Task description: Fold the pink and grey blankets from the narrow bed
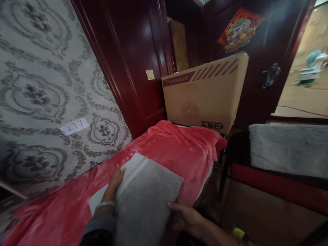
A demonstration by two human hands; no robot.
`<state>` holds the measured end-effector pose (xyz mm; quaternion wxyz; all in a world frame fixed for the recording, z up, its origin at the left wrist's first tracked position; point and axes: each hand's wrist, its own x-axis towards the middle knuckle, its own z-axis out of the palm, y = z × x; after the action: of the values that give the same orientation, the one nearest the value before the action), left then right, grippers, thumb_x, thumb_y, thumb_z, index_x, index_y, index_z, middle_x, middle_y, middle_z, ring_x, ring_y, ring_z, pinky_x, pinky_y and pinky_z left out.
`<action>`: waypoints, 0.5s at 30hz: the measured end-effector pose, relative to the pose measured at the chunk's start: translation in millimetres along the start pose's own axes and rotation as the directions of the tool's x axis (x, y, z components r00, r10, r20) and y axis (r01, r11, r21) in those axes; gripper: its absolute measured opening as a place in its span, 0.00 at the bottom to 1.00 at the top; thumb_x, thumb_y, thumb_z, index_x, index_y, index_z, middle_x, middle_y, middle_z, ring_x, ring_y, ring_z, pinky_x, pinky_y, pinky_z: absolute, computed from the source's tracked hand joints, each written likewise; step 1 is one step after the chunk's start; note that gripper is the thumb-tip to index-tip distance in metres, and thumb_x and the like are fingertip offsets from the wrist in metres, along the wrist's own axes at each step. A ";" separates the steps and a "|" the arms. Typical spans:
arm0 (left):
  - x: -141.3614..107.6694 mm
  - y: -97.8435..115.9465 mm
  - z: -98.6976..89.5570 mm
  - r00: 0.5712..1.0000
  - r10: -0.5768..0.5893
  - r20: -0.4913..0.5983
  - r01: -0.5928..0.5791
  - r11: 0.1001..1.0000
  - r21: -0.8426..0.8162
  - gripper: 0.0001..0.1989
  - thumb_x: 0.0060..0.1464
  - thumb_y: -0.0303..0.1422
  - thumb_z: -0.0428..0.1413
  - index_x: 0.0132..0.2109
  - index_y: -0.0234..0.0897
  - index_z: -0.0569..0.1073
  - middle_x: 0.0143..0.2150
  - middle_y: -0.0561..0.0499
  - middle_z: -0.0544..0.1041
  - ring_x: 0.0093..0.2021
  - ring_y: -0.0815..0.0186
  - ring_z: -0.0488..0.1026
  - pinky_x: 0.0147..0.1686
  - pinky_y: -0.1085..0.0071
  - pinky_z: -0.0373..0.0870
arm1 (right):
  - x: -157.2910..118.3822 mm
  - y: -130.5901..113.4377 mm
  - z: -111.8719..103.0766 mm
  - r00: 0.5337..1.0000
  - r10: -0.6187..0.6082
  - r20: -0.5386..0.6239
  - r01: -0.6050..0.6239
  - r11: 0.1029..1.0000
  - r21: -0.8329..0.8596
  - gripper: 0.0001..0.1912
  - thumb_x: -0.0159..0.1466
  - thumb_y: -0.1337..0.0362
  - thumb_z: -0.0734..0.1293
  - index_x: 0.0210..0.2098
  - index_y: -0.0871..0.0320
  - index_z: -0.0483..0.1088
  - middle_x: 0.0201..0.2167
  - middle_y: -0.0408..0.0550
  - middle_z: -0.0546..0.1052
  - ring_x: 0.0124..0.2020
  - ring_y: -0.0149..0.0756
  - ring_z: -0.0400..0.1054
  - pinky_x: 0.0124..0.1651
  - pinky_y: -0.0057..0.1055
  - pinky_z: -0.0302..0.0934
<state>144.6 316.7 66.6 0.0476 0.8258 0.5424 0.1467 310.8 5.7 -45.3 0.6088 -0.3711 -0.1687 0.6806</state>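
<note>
A grey plush mat point(151, 191) with a paler strip along its left side lies tilted over the pink-red blanket point(176, 147). My left hand point(116, 179), with a bracelet at the wrist, grips the mat's left edge at the pale strip. On the opposite side, my right hand point(186, 218) pinches the lower right edge, thumb on top. The mat's near end runs out of view at the bottom. Beneath my left forearm shows a white flat piece point(96, 198); whether it belongs to the mat I cannot tell.
A large cardboard box point(202, 95) stands behind the blanket, against dark red doors point(133, 51). To the right is a chair with a red seat point(276, 184) and grey plush cloth point(289, 147). Patterned wallpaper point(38, 92) bears a "277" label point(74, 126). A yellow-green object point(238, 233) lies low right.
</note>
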 end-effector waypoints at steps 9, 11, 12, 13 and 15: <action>18.3 -22.8 10.5 1.000 -0.020 0.013 0.020 0.999 -0.033 0.21 0.62 0.39 0.46 0.49 0.30 0.76 0.49 0.35 0.81 0.53 0.50 0.78 0.53 0.58 0.73 | 1.1 -10.8 34.9 0.996 -0.086 -0.003 0.086 0.990 0.114 0.37 0.38 0.55 0.82 0.46 0.63 0.75 0.46 0.60 0.80 0.53 0.53 0.73 0.62 0.46 0.61; 23.0 -21.7 4.5 1.000 -0.004 -0.013 0.004 1.000 -0.031 0.21 0.62 0.40 0.46 0.50 0.32 0.77 0.49 0.37 0.81 0.54 0.50 0.77 0.53 0.58 0.73 | -3.4 -12.7 41.5 0.993 -0.117 -0.024 0.118 0.988 0.101 0.36 0.38 0.58 0.81 0.46 0.63 0.75 0.46 0.58 0.80 0.53 0.53 0.73 0.64 0.46 0.59; 25.9 -20.6 0.7 0.999 0.009 -0.031 -0.010 0.999 -0.031 0.21 0.62 0.41 0.47 0.49 0.33 0.77 0.49 0.38 0.81 0.54 0.50 0.77 0.53 0.59 0.73 | -7.0 -13.2 44.3 0.990 -0.136 -0.023 0.137 0.986 0.091 0.35 0.40 0.58 0.80 0.47 0.62 0.75 0.47 0.57 0.80 0.54 0.53 0.73 0.65 0.47 0.59; 29.0 -19.1 -3.0 0.998 0.028 -0.058 -0.030 0.999 -0.031 0.20 0.62 0.41 0.47 0.49 0.34 0.77 0.49 0.39 0.82 0.53 0.50 0.77 0.53 0.59 0.73 | -10.8 -13.2 46.5 0.988 -0.154 -0.020 0.155 0.985 0.080 0.35 0.42 0.57 0.80 0.48 0.61 0.75 0.48 0.57 0.80 0.54 0.52 0.72 0.65 0.47 0.58; 34.0 -14.5 -7.6 0.992 0.064 -0.113 -0.067 0.997 -0.024 0.21 0.61 0.43 0.47 0.50 0.35 0.77 0.49 0.40 0.82 0.53 0.50 0.77 0.52 0.59 0.73 | -17.1 -11.4 48.8 0.983 -0.184 -0.026 0.185 0.980 0.066 0.34 0.44 0.56 0.80 0.49 0.60 0.75 0.49 0.56 0.80 0.54 0.52 0.72 0.66 0.48 0.57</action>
<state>142.1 353.0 76.9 0.0235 0.8330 0.5146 0.2016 283.8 2.5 0.1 0.6832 -0.3394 -0.1732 0.6230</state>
